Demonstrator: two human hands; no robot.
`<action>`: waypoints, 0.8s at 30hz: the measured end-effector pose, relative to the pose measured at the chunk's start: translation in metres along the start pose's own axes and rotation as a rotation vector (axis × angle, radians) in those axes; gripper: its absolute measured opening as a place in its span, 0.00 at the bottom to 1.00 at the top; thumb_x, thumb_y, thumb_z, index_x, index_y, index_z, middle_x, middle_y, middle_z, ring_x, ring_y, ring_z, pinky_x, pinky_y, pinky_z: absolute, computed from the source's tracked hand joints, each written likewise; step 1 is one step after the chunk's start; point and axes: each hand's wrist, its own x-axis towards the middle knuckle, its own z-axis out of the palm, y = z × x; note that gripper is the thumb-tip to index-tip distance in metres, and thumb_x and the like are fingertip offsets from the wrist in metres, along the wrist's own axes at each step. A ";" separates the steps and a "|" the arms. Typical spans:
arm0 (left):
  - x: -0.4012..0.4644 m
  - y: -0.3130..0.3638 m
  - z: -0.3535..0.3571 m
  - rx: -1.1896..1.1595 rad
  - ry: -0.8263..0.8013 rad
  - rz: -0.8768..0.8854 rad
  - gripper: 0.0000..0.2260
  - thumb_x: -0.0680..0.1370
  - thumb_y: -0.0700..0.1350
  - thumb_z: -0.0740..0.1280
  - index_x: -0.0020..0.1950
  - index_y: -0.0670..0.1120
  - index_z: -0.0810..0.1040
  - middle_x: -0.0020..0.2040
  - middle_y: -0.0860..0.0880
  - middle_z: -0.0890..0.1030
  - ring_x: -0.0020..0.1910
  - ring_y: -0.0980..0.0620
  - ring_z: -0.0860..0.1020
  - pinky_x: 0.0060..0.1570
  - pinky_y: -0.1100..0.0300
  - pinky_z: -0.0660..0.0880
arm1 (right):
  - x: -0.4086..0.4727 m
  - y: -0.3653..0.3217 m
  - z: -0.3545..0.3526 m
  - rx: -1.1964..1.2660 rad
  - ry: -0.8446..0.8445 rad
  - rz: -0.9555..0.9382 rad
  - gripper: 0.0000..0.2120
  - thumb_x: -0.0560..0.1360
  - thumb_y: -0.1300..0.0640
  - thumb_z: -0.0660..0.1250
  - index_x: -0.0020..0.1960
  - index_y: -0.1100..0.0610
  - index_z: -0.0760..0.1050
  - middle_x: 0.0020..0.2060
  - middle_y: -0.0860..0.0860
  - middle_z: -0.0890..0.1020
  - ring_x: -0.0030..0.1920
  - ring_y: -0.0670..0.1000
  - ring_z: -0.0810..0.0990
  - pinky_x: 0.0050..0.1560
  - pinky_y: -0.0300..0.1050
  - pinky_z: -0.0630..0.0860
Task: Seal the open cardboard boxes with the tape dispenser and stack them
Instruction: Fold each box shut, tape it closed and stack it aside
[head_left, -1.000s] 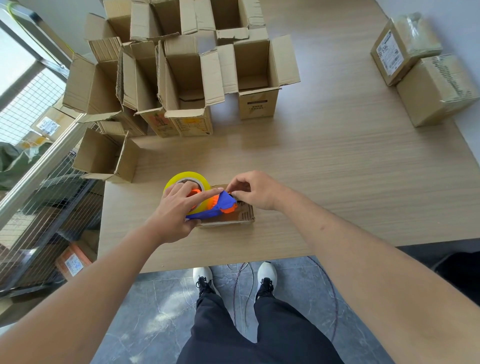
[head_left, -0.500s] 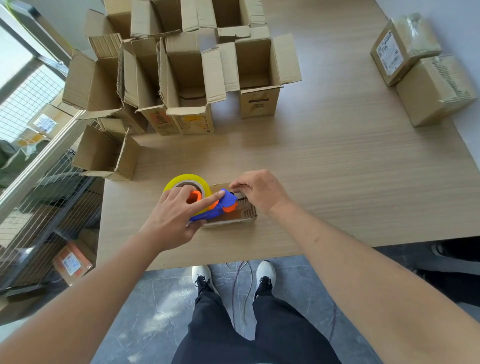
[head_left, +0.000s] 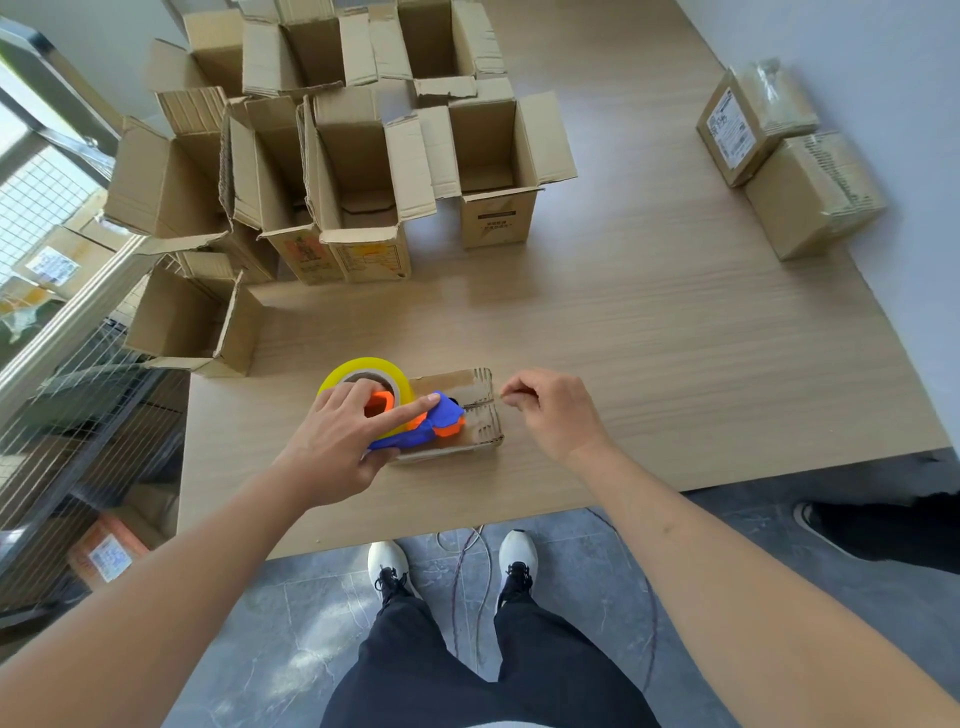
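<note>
A small flat cardboard box (head_left: 480, 423) lies near the table's front edge with its flaps closed. On top of it sits the tape dispenser (head_left: 448, 415), blue and orange with a yellow tape roll (head_left: 363, 366). My left hand (head_left: 332, 447) grips the dispenser, index finger stretched along its blue body. My right hand (head_left: 556, 415) hovers just past the box's right end, thumb and index finger pinched together on what looks like the clear tape's end. Several open boxes (head_left: 363, 171) stand at the back left.
One open box (head_left: 192, 322) lies on its side at the table's left edge. Two sealed boxes (head_left: 753, 119) (head_left: 815, 192) sit against the right wall. The wooden table (head_left: 675, 338) is bare between them. Another person's dark shoe (head_left: 883, 530) shows on the floor at right.
My right hand has moved from the dispenser's front end to the right, past the box's edge, still pinched. My left hand stays on the dispenser.
</note>
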 end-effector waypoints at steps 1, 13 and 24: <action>0.000 -0.001 0.000 0.000 -0.003 0.005 0.40 0.77 0.55 0.70 0.81 0.69 0.49 0.58 0.47 0.70 0.63 0.40 0.71 0.63 0.44 0.70 | -0.002 0.002 -0.002 -0.004 -0.003 0.014 0.05 0.76 0.64 0.72 0.46 0.56 0.84 0.44 0.48 0.86 0.47 0.50 0.83 0.50 0.50 0.79; 0.002 -0.001 -0.004 -0.047 -0.024 0.012 0.40 0.78 0.55 0.70 0.80 0.71 0.48 0.59 0.49 0.70 0.64 0.42 0.70 0.66 0.45 0.69 | 0.001 0.015 -0.016 0.186 -0.114 0.340 0.06 0.80 0.63 0.67 0.47 0.56 0.80 0.39 0.49 0.82 0.42 0.52 0.86 0.45 0.43 0.83; 0.004 -0.001 -0.001 -0.027 -0.013 0.010 0.41 0.77 0.54 0.72 0.81 0.70 0.51 0.56 0.50 0.69 0.62 0.42 0.71 0.63 0.44 0.70 | 0.011 0.029 0.016 0.483 -0.168 0.525 0.08 0.82 0.53 0.66 0.47 0.56 0.74 0.28 0.48 0.80 0.34 0.50 0.82 0.55 0.62 0.83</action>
